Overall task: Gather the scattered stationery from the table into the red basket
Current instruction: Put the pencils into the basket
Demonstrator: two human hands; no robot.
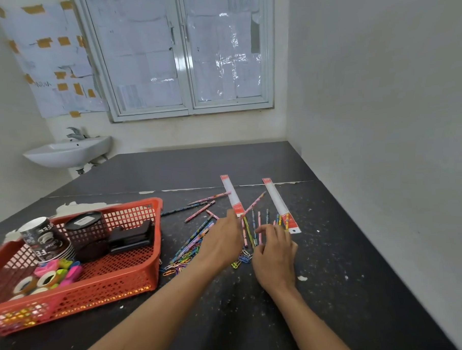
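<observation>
Two bare hands low over the scattered stationery on the dark speckled table (335,289). Left hand (222,241) palm down, fingers stretched forward and close together, laid across a fan of pencils (199,212), fingertips reaching the near end of the left ruler (232,196). Right hand (274,255) just beside it, fingers bent, tips down among the upright-lying pencils; whether pinching one, impossible to tell. Two rulers in clear sleeves with red ends, roughly parallel, the right ruler (277,203) well apart from the left one. Pencils well over a dozen: about five in a loose group beyond the left hand, a bundle under that hand, several between the two hands, about three against the right ruler's near end; exact total not readable. One heap of coloured paper clips (183,264) below the left wrist, too many to count. Red basket (110,286) on the table's left side, near the clips but not touching the hands. Inside it: one stack of printed paper cups (42,236), one black mesh holder (86,228), one black boxy item (132,236), about three tape rolls (46,279), a few pink and green pieces beside them. One white sink (67,153) and one two-paned window (185,57) on the far wall.
</observation>
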